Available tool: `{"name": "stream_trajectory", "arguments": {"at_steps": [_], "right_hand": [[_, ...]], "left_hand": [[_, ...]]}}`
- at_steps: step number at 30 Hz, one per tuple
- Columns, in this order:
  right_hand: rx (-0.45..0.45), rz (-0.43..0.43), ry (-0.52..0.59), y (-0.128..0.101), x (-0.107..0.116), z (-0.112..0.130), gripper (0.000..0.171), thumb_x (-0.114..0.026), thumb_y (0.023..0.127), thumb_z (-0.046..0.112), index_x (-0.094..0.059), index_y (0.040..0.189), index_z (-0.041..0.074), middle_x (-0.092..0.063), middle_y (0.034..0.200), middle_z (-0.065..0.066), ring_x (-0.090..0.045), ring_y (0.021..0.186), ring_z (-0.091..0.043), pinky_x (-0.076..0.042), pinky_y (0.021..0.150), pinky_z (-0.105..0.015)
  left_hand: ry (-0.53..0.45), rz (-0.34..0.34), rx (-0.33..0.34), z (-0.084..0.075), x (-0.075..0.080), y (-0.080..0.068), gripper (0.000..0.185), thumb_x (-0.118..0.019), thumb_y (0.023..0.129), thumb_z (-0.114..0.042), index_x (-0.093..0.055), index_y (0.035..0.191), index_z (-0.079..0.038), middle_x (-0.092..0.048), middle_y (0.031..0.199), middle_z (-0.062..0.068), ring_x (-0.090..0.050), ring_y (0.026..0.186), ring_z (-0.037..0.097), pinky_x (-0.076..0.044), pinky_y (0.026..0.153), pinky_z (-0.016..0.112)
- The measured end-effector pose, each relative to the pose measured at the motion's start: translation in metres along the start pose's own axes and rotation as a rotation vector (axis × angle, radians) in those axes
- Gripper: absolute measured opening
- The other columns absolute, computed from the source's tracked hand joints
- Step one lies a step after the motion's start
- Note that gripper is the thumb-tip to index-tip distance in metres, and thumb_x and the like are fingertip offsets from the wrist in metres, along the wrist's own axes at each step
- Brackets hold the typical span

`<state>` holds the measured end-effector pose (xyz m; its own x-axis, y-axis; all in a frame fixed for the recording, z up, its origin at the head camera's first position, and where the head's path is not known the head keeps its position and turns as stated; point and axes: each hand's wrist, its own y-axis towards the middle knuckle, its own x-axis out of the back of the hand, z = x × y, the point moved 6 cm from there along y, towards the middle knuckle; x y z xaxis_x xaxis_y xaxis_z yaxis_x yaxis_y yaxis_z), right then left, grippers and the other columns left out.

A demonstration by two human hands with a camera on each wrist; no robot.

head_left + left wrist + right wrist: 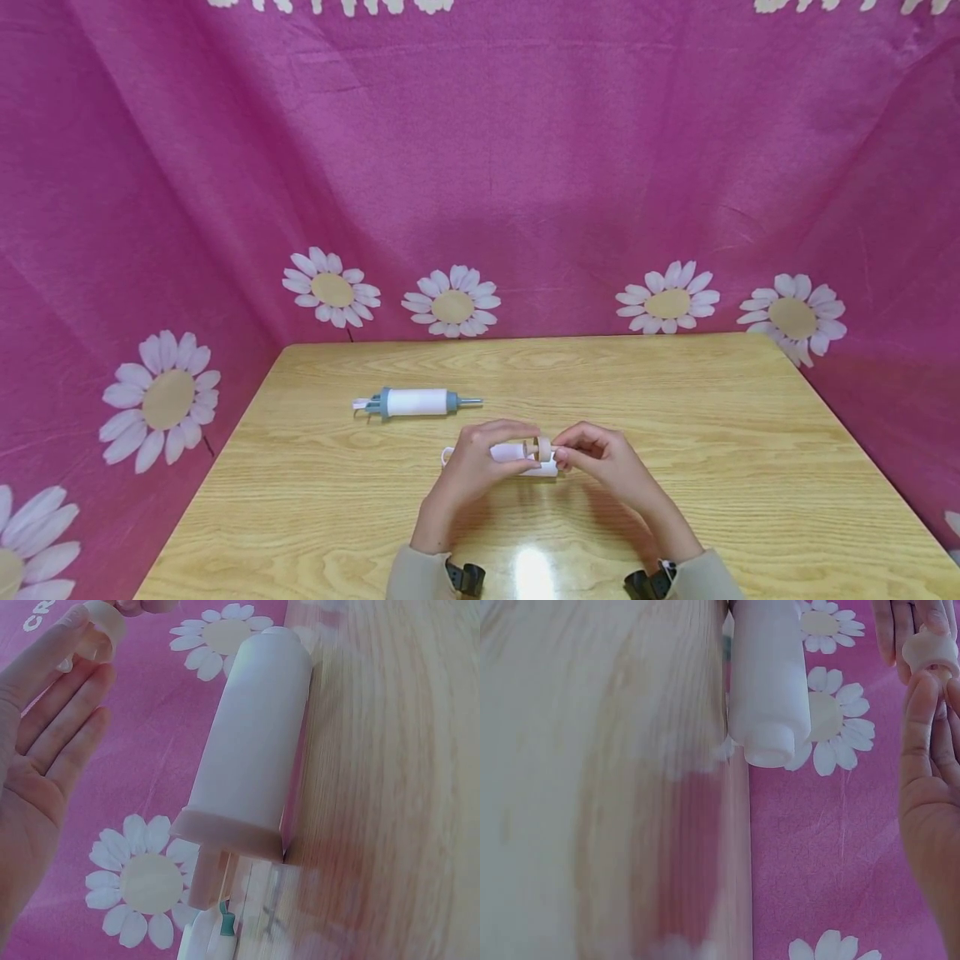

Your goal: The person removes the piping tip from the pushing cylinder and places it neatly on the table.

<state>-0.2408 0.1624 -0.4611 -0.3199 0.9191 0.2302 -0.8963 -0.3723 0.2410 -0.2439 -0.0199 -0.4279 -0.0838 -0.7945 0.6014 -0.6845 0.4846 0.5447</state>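
Observation:
A cream, ring-like cap (pixel 544 448) is held up between both hands. My left hand (pixel 480 454) pinches it between thumb and fingertips, the other fingers fairly straight in the left wrist view. From the opposite side, my right hand (pixel 603 458) pinches its narrow end with thumb and index finger, seen closely in the right wrist view. Beneath the hands a white, syringe-like cylinder (pixel 251 735) lies on its side, with a beige flange (pixel 229 834) at one end and a short, narrower neck (pixel 770 744) at the other. In the head view, my left hand partly hides it.
A second syringe-like tool (pixel 417 402), white with blue-grey ends and a thin nozzle, lies farther back and left on the wooden table (pixel 675 392). A pink cloth (pixel 555 167) with daisies hangs behind the table and along its sides.

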Motion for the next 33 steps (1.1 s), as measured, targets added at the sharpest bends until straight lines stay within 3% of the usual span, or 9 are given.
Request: {"name": "stream_trajectory", "arguments": {"at_steps": [8, 15, 20, 24, 27, 33], "right_hand": [[0.022, 0.0, 0.014, 0.001, -0.002, 0.0, 0.017, -0.061, 0.096, 0.011, -0.065, 0.105, -0.003, -0.07, 0.087, 0.002, -0.069, 0.077, -0.018, -0.06, 0.069, -0.033], [0.034, -0.03, -0.005, 0.001, -0.002, -0.001, 0.022, -0.06, 0.096, 0.009, -0.062, 0.114, -0.004, -0.069, 0.097, 0.005, -0.067, 0.084, -0.006, -0.06, 0.075, -0.03], [0.009, -0.043, -0.015, 0.003, -0.006, -0.002, 0.028, -0.057, 0.098, 0.01, -0.06, 0.122, -0.005, -0.069, 0.111, -0.009, -0.067, 0.094, -0.002, -0.059, 0.083, -0.025], [-0.034, -0.008, 0.01, 0.004, -0.013, -0.002, 0.03, -0.059, 0.097, 0.012, -0.059, 0.122, -0.006, -0.067, 0.115, -0.018, -0.068, 0.095, -0.004, -0.06, 0.084, -0.029], [-0.049, 0.0, 0.017, 0.005, -0.015, 0.0, 0.029, -0.061, 0.096, 0.014, -0.06, 0.119, -0.004, -0.067, 0.111, -0.017, -0.069, 0.091, -0.005, -0.061, 0.08, -0.032], [-0.042, -0.004, 0.011, 0.006, -0.014, 0.005, 0.025, -0.061, 0.096, 0.014, -0.062, 0.116, 0.0, -0.067, 0.105, -0.003, -0.067, 0.088, -0.005, -0.06, 0.075, -0.031]], "left_hand": [[-0.004, -0.011, 0.006, -0.001, 0.002, 0.0, 0.036, -0.08, 0.078, -0.022, -0.074, 0.112, -0.011, -0.075, 0.112, 0.004, -0.071, 0.105, 0.019, -0.057, 0.093, 0.028], [-0.003, -0.052, -0.039, -0.003, 0.003, 0.0, 0.035, -0.082, 0.075, -0.018, -0.075, 0.109, -0.009, -0.076, 0.109, 0.007, -0.073, 0.1, 0.02, -0.057, 0.091, 0.026], [-0.002, -0.07, -0.059, -0.003, 0.003, -0.001, 0.036, -0.082, 0.074, -0.016, -0.075, 0.108, -0.008, -0.076, 0.107, 0.008, -0.073, 0.099, 0.02, -0.057, 0.091, 0.023], [-0.014, -0.071, -0.04, -0.002, 0.003, -0.001, 0.036, -0.082, 0.075, -0.017, -0.075, 0.109, -0.009, -0.076, 0.107, 0.008, -0.073, 0.099, 0.02, -0.057, 0.091, 0.024], [-0.015, -0.073, -0.034, -0.002, 0.003, -0.001, 0.036, -0.082, 0.075, -0.017, -0.075, 0.11, -0.01, -0.076, 0.108, 0.007, -0.073, 0.1, 0.021, -0.057, 0.091, 0.026], [-0.032, -0.072, -0.037, -0.002, 0.003, -0.001, 0.034, -0.081, 0.077, -0.017, -0.075, 0.11, -0.011, -0.075, 0.11, 0.006, -0.073, 0.102, 0.019, -0.056, 0.093, 0.024]]}}
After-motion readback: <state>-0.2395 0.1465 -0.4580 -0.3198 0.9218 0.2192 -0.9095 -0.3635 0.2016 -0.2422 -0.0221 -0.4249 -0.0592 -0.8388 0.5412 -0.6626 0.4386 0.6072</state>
